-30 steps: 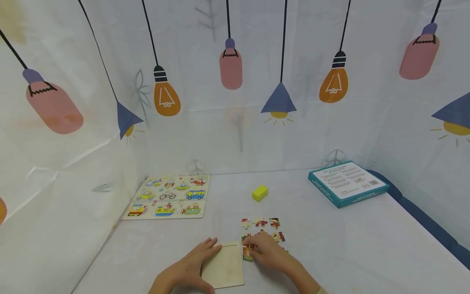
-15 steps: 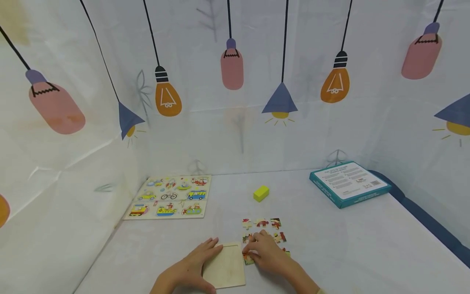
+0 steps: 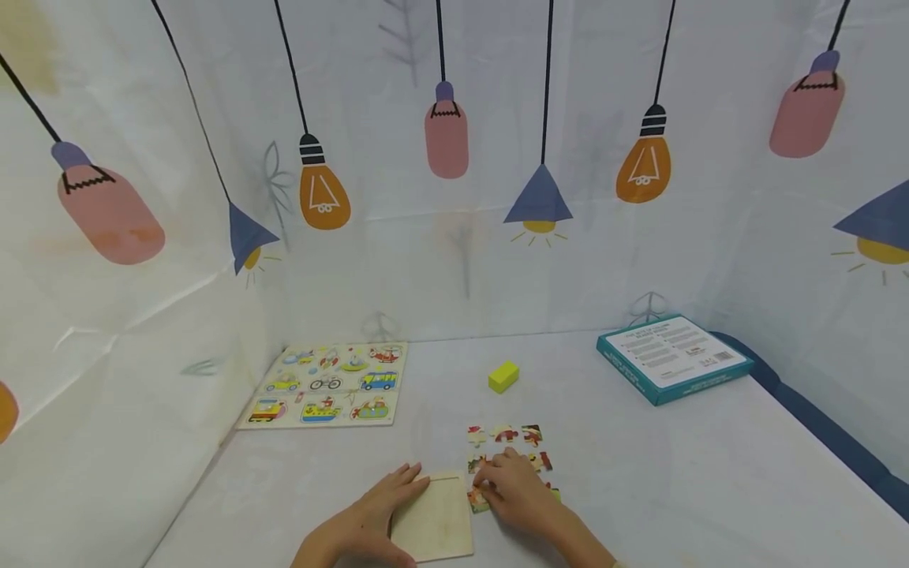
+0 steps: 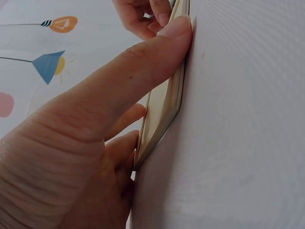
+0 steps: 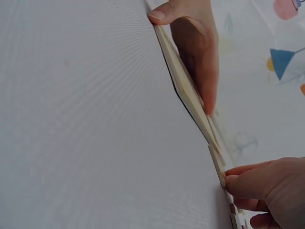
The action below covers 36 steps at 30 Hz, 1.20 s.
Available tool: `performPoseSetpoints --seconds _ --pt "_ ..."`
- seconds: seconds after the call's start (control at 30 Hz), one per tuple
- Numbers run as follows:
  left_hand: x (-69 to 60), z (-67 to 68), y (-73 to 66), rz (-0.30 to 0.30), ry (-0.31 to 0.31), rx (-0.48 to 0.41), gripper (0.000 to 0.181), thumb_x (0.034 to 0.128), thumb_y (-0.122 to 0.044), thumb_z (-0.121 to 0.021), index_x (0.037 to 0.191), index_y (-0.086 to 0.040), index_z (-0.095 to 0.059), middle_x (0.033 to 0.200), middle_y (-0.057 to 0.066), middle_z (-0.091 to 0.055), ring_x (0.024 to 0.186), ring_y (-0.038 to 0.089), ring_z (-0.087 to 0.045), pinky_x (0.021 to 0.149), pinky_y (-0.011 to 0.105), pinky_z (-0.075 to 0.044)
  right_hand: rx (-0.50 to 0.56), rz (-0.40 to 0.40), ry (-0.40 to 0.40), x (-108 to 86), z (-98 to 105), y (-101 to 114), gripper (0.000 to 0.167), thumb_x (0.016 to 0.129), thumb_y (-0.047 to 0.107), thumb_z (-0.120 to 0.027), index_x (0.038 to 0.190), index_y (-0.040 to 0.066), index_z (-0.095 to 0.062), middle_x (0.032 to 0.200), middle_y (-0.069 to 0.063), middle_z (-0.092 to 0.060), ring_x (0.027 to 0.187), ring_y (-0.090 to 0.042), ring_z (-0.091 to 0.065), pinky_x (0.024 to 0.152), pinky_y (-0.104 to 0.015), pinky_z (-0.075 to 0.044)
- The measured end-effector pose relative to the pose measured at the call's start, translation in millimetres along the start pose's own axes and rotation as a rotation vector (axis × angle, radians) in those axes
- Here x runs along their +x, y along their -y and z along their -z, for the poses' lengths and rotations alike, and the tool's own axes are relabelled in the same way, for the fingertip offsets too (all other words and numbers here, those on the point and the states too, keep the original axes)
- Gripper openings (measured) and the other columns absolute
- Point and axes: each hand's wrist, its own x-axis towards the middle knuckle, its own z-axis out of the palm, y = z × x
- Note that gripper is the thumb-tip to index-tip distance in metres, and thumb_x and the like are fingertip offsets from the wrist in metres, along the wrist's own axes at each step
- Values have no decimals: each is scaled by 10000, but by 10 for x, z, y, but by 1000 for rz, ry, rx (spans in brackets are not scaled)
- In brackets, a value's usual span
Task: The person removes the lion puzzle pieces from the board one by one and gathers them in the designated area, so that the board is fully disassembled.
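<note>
In the head view my left hand (image 3: 369,517) spans the left side of a pale wooden puzzle tray (image 3: 436,525), thumb at the near edge and fingers at the far one. The left wrist view shows the thumb (image 4: 176,36) pressed on the tray's rim. My right hand (image 3: 521,493) lies just right of the tray. Its thumb and finger pinch a jigsaw piece (image 3: 477,501) at the front left of a group of pieces. In the right wrist view that piece (image 5: 216,164) lies flat beside the tray's corner. Several other jigsaw pieces (image 3: 506,434) lie in rows, some hidden by the hand.
A vehicle picture board (image 3: 323,386) lies at the back left. Behind the pieces sits a yellow block (image 3: 503,377). At the back right is a flat teal box (image 3: 675,359). White sheeting printed with lamps (image 3: 454,268) encloses the table.
My right fingers have shifted slightly on the front left jigsaw piece, which now lies at a slight tilt. The left hand and tray keep their places.
</note>
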Motion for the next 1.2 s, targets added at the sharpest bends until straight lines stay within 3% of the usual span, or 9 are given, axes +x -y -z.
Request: performPoseSetpoints --seconds 0.13,0.4,0.7,0.87,1.2 --pt "-1 5 -17 10 3 16 971 635 -578 -741 1420 -160 -349 1480 123 -257 1349 344 -193 1022 569 -228 -25 -29 1 -2 -3 15 116 757 125 -726 775 203 -642 677 142 -459 652 -35 -352 575 -180 -299" --pt "22 35 -51 21 -8 22 1001 612 -599 -742 1421 -162 -347 1486 111 -248 1357 325 -182 1032 559 -216 -36 -162 129 22 48 20 158 771 160 -716 725 222 -578 686 148 -396 701 -71 -346 593 -223 -298" --pt "47 28 -59 7 -3 29 996 616 -590 -745 1419 -152 -350 1483 117 -253 1354 327 -190 1031 557 -221 -49 -165 121 -3 44 -8 187 767 180 -726 709 219 -552 679 150 -394 689 -65 -336 594 -214 -305" --pt "44 35 -69 2 -4 33 998 618 -590 -744 1418 -140 -351 1481 128 -253 1351 339 -193 1031 560 -216 -65 -132 74 -11 18 -13 172 759 173 -723 713 207 -561 690 151 -404 685 -60 -342 590 -200 -311" --pt "24 25 -50 -15 -13 -23 940 656 -531 -747 1410 -120 -364 1474 153 -258 1343 381 -186 1031 579 -190 -65 -106 60 -8 40 -9 118 767 201 -710 757 202 -592 712 149 -426 702 -57 -358 576 -198 -303"
